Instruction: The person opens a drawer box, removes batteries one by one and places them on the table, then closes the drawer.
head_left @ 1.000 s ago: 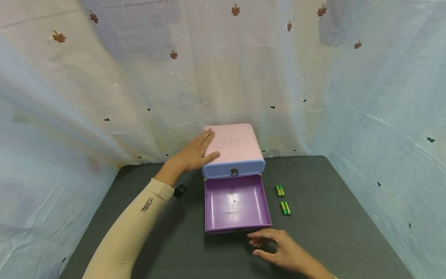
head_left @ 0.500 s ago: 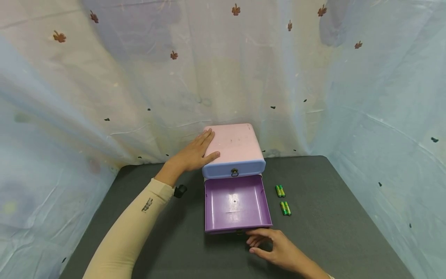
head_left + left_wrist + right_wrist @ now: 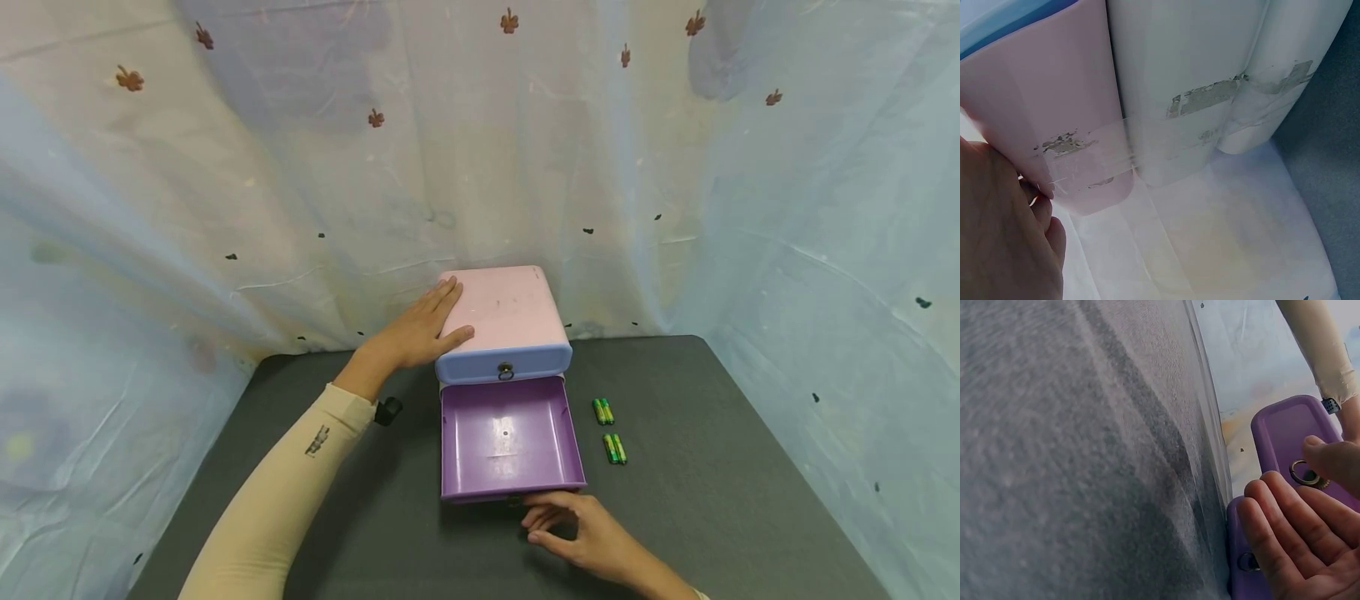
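Observation:
A small drawer cabinet (image 3: 502, 304) has a pink top and a blue upper drawer (image 3: 465, 367) that is closed, with a ring pull. Below it, a purple drawer (image 3: 517, 433) is pulled out, with nothing visible inside. My left hand (image 3: 416, 329) rests flat on the cabinet's top left edge. At the purple drawer's front, my right hand (image 3: 581, 533) has its fingertips beside the front panel. In the right wrist view, its fingers are loosely extended and the thumb is near a metal ring pull (image 3: 1300, 472); contact with the ring is unclear.
Two pairs of green batteries, an upper pair (image 3: 603, 411) and a lower pair (image 3: 615, 448), lie right of the drawer on the dark table (image 3: 697, 500). Another purple drawer front (image 3: 1241, 544) shows lower down. A pale curtain (image 3: 525, 183) hangs behind. Tape crosses the cabinet's side (image 3: 1172, 62).
My right hand has shifted slightly left along the purple drawer's front, toward its middle. The left hand, drawer and batteries stay in place.

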{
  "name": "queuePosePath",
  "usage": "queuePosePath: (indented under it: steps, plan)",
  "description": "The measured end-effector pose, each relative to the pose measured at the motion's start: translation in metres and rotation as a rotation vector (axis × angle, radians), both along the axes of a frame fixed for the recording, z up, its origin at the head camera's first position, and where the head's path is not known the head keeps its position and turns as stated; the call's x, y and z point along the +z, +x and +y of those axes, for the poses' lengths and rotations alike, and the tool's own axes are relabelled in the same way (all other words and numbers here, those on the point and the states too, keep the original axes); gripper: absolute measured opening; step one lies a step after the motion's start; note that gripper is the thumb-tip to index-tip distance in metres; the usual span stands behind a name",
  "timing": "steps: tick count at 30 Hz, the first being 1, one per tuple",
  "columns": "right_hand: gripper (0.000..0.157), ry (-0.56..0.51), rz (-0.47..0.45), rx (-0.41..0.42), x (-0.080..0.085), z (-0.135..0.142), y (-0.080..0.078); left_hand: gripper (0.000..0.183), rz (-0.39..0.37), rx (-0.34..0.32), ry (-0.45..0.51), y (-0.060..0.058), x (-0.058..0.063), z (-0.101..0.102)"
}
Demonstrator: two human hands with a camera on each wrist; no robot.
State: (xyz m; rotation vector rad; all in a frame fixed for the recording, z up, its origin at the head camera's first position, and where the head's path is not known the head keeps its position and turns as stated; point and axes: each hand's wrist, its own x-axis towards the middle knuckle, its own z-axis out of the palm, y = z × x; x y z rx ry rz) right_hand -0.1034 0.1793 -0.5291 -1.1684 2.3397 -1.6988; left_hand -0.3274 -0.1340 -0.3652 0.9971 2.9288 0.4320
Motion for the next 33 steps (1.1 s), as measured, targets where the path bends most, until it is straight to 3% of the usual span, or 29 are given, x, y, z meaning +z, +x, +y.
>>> queuePosePath:
  steps: [13, 18, 25, 33]
  plan:
    - [0.029, -0.091, -0.056, -0.015, -0.007, -0.007, 0.004, 0.092, 0.003, 0.001, -0.002, -0.001, 0.0, 0.0]
    - [0.024, -0.11, -0.148, -0.037, -0.007, -0.01, 0.006, 0.092, 0.005, -0.001, 0.001, -0.001, -0.001, 0.0]
    - [0.023, -0.231, -0.294, 0.006, -0.01, -0.014, 0.006, 0.093, 0.007, -0.001, -0.001, -0.002, -0.003, 0.0]
    - [0.025, -0.257, -0.365, -0.035, -0.01, -0.019, 0.007, 0.092, -0.005, -0.004, 0.007, 0.001, 0.0, 0.001]
